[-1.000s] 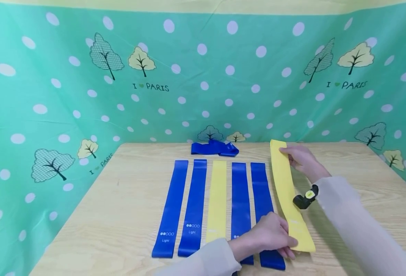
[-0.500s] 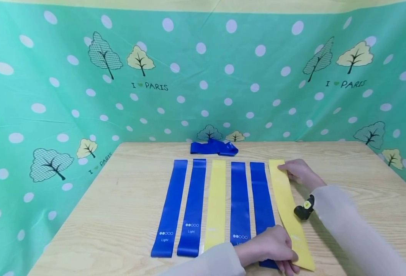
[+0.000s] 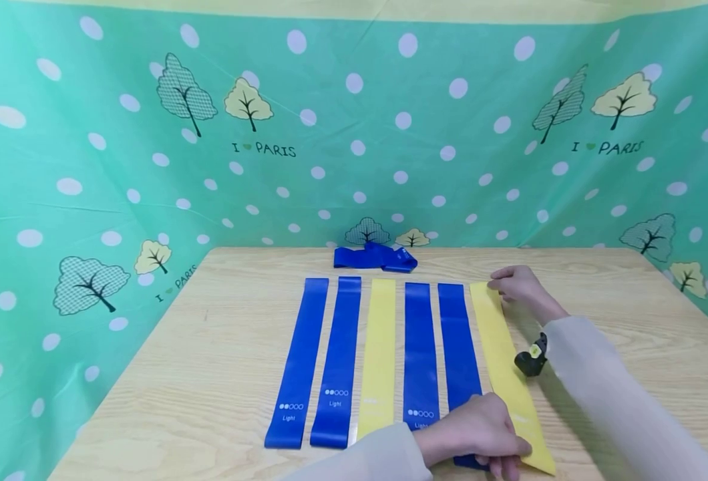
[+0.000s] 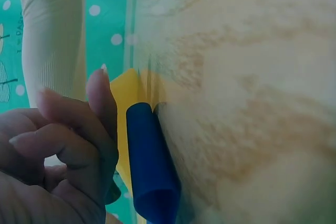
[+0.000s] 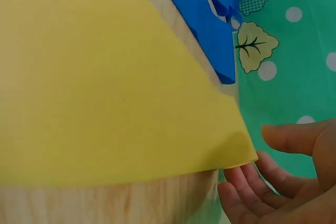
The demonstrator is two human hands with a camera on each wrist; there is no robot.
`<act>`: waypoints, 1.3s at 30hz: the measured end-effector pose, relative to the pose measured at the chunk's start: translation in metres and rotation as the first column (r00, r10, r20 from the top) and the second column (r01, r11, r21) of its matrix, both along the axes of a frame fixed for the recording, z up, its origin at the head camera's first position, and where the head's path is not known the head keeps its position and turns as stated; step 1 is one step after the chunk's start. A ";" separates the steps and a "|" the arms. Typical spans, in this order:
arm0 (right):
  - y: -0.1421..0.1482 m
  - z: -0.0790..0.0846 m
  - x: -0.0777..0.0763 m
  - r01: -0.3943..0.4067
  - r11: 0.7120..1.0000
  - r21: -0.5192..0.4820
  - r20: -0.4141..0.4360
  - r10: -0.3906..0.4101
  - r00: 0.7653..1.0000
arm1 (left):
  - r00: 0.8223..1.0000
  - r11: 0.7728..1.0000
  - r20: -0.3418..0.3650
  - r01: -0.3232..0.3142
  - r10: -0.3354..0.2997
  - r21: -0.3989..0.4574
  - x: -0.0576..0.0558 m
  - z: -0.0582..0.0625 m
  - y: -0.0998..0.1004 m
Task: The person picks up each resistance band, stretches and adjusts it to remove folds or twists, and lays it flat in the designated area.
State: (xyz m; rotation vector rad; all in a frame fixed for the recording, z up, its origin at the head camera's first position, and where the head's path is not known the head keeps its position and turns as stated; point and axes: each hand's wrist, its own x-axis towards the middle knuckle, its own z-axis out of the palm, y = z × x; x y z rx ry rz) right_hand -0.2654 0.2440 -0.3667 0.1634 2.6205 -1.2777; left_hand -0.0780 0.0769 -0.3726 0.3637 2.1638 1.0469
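Observation:
A yellow resistance band (image 3: 504,361) lies lengthwise at the right end of a row of flat bands. At its near end, my left hand (image 3: 480,431) pinches the edge, with the other fingers curled; the left wrist view shows the hand (image 4: 68,156) beside a blue band's rolled end (image 4: 155,166). By its far end, my right hand (image 3: 525,290) has its thumb lifted off. In the right wrist view, that hand's fingers (image 5: 247,187) touch the band's corner from below. Just left of it lies a blue band (image 3: 459,341), its near end partly behind the left hand.
Further left in the row are a blue band (image 3: 419,347), a yellow band (image 3: 380,347) and two more blue bands, the outermost band (image 3: 298,354) marked "Light". A crumpled blue band (image 3: 366,258) lies at the back of the wooden table (image 3: 198,374), before a green dotted cloth (image 3: 330,133).
The yellow band has come down from the raised hold onto the table in line with the others. My right thumb has let go of its far end; my left hand stays at the near end.

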 end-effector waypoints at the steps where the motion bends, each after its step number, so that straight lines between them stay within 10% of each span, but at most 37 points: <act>1: -0.001 0.002 0.000 -0.005 1.000 0.004 -0.006 0.005 1.000 | 1.000 1.000 -0.014 0.015 -0.015 -0.012 0.000 0.000 0.000; 15: -0.032 0.015 -0.015 -0.016 0.999 -0.047 -0.058 0.013 0.998 | 0.994 0.999 -0.097 0.049 -0.047 0.018 -0.022 0.010 -0.014; 31: -0.080 0.005 -0.041 -0.059 0.989 -0.134 -0.001 0.059 0.998 | 0.961 0.959 -0.109 -0.237 0.256 0.157 -0.086 0.017 -0.057; 39: -0.105 -0.003 -0.057 -0.051 0.986 -0.161 0.006 0.053 0.999 | 0.895 0.901 -0.144 -0.397 0.422 0.172 -0.135 0.013 -0.086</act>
